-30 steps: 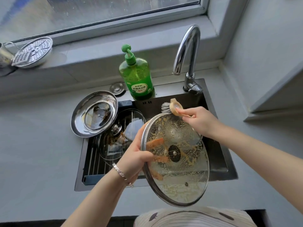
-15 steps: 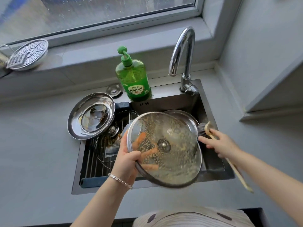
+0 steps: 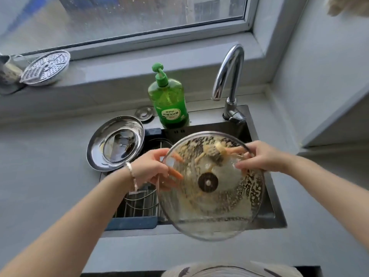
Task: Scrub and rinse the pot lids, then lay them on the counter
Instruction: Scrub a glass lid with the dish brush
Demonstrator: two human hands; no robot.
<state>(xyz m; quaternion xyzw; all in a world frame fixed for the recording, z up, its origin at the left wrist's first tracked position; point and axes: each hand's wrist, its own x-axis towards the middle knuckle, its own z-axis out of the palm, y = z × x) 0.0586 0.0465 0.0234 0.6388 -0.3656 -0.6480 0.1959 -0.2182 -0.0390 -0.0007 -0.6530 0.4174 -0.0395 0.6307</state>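
Glass lid [image 3: 211, 188] held over sink [image 3: 277, 218] | left grip [image 3: 151, 168] clamps its rim, right grip [image 3: 259, 156] holds brush [image 3: 214, 154] behind glass | step: scrubbing; next: rinse under faucet [image 3: 229, 76].

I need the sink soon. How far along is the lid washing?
Done, apparently: the steel lid lies on the counter. In hand: both hands, left hand and right hand, hold the soapy glass lid. Left: rinsing it, plus another lid in the sink.

The wooden-handled scrub brush [image 3: 214, 154] showed only blurrily through the soapy round glass lid [image 3: 211, 206]; a second glass lid [image 3: 139, 198] lay mostly hidden.
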